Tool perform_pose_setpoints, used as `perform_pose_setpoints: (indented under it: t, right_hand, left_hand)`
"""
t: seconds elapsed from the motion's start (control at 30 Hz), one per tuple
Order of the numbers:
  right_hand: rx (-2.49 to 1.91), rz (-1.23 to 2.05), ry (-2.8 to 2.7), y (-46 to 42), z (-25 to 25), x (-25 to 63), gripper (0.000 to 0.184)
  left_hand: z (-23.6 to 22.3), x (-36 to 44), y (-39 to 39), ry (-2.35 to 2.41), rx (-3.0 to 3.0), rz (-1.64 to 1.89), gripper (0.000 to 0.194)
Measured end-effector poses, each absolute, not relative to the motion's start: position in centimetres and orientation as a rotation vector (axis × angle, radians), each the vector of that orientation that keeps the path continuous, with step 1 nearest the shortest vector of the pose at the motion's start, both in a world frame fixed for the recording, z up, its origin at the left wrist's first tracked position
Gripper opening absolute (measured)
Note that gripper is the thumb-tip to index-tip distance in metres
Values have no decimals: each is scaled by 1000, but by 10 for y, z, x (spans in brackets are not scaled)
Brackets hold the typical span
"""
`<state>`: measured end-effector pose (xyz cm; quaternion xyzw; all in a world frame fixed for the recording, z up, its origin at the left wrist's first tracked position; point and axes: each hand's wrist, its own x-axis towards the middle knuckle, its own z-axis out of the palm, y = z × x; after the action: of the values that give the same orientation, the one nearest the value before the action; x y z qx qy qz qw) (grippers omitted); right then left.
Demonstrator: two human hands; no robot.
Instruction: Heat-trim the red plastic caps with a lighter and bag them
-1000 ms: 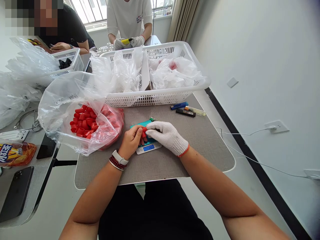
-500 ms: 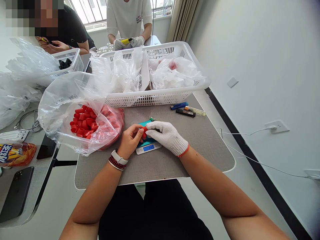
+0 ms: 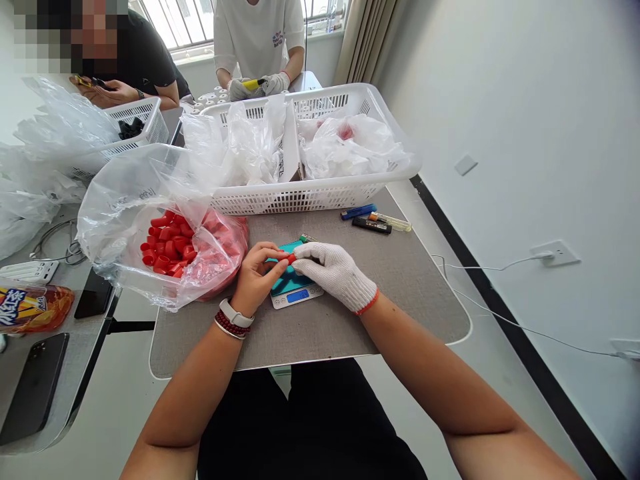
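Note:
Over a small digital scale (image 3: pixel 300 298) with a teal plate, my two hands meet at a small red plastic piece (image 3: pixel 292 259). My gloved right hand (image 3: pixel 335 270) pinches it between thumb and fingertips. My bare left hand (image 3: pixel 257 277), wearing a white-banded watch, is closed with its fingertips on the red plastic at the other side; how many pieces are there I cannot tell. Left of the hands lies an open clear plastic bag (image 3: pixel 113 220) filled with red tube-shaped plastic caps (image 3: pixel 170 248). The scale's blue display is lit.
A white basket (image 3: pixel 320 193) with plastic bags stands behind the scale. Near it lie a blue lighter (image 3: pixel 359 211), a black lighter (image 3: pixel 371 225) and a clear one (image 3: pixel 391 221). Two people work beyond. Phones and a bottle (image 3: pixel 37 308) rest on the left table.
My left hand has shifted slightly left and its fingers have changed position around the red plastic. More of the teal plate shows, and the scale's reading differs. My right hand stays almost still.

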<state>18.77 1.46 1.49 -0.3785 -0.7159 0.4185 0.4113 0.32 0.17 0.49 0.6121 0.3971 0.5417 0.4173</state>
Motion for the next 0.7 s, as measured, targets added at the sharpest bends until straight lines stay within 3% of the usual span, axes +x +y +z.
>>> perform_pose_setpoints:
  t: [0.2, 0.7]
  right_hand:
    - [-990, 1037, -1800, 15, 14, 188, 16]
    - [-945, 1094, -1908, 16, 18, 189, 16]
  left_hand:
    - [4, 3, 1, 979, 1637, 1372, 15]
    - [0, 6, 2, 1012, 1408, 1142, 33]
